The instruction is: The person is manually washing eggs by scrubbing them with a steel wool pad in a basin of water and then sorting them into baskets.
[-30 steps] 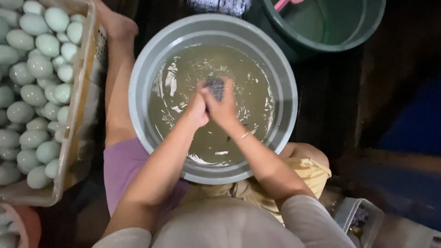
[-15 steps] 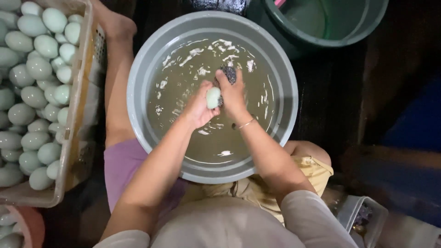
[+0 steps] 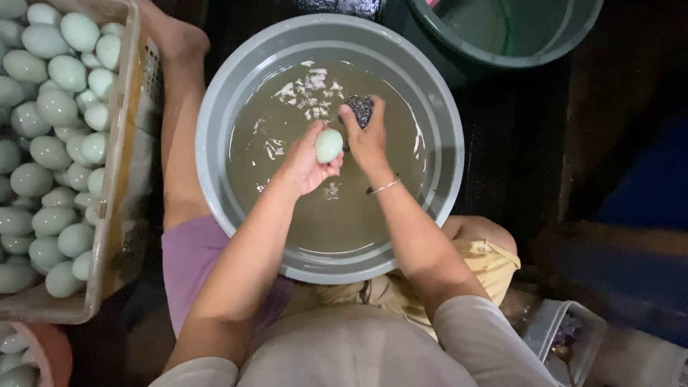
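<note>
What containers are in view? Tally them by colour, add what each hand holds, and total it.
Grey basin: 1
Green tub: 1
Beige crate: 1
Pink bowl: 1
Clear box: 1
Egg, left hand: 1
Scrubber, right hand: 1
Total: 7

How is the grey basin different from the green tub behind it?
The grey basin lies whole in view, and the left hand and right hand work over it; the green tub is cut off at the top. The basin's water is murky with foam. Both are round.
</note>
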